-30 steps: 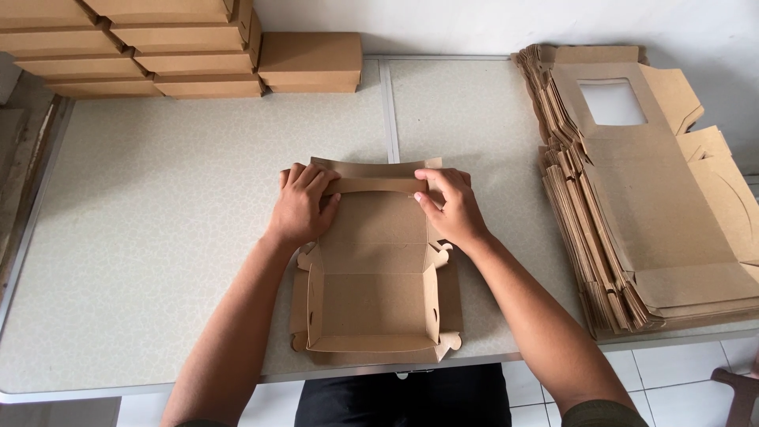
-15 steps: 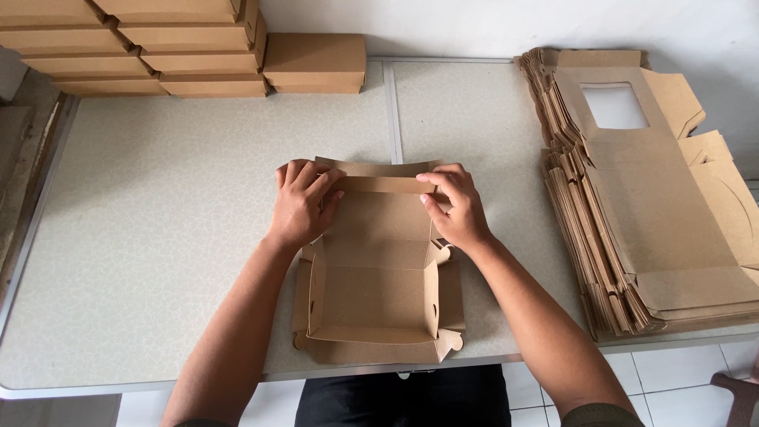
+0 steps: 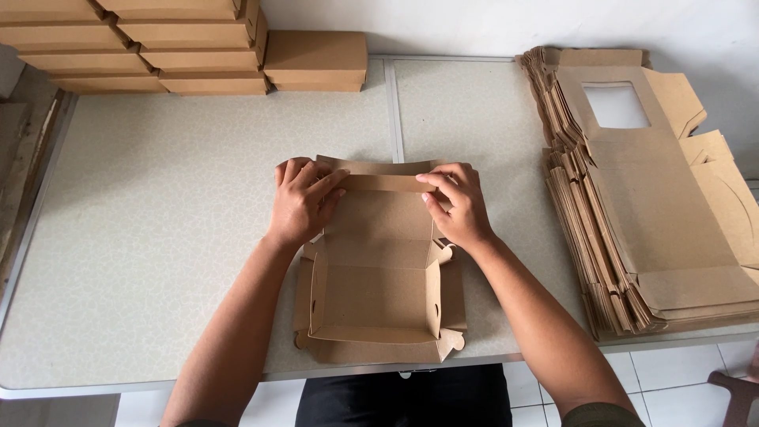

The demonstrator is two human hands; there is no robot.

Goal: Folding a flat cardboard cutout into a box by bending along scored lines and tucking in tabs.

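Both hands, the left hand [image 3: 303, 199] and right hand [image 3: 456, 204], pinch the brown box [image 3: 378, 269] flap, which could tear if they pull too hard.

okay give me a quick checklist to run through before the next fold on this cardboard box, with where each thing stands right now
1. Both hands on the far flap: ok. The left hand and right hand pinch the folded strip at the far edge of the cardboard box.
2. Near tray section standing: ok, its side walls are upright.
3. Near corner tabs tucked: not ok, they splay outward at the table edge.
4. Box fully on the table: not ok, its near edge sits right at the rim.
5. Far flap creased evenly: cannot tell, the fingers cover its ends.
6. Flat blanks and finished boxes clear of the work: ok.
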